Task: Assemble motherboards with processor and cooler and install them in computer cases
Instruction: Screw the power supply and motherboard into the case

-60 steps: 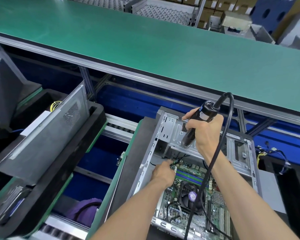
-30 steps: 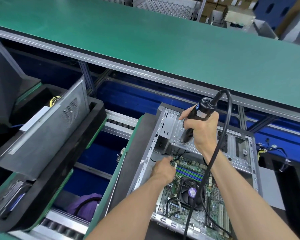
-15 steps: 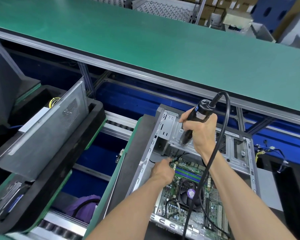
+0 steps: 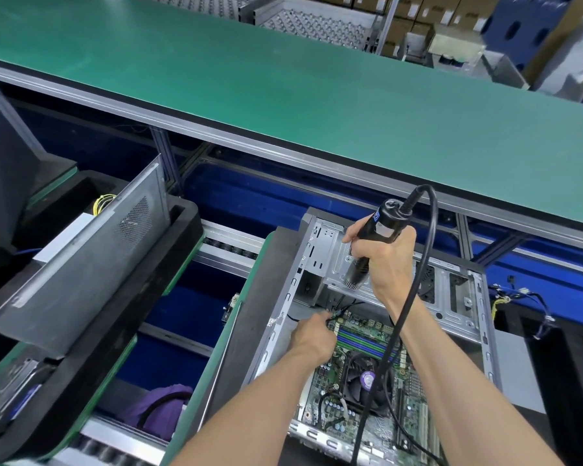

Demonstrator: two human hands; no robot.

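The driver [image 4: 372, 245] is gripped upright in the right hand [image 4: 384, 260], tip down. The board [image 4: 360, 391] lies just below; its far-left corner is pinched at by the nearer left hand [image 4: 313, 334].

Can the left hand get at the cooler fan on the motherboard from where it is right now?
Probably yes. The left hand is inside the open case at the motherboard's far corner, beside the cooler fan. Only the screwdriver's cable crosses over the fan.

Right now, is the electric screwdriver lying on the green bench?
No, the right hand holds the electric screwdriver upright above the open computer case.
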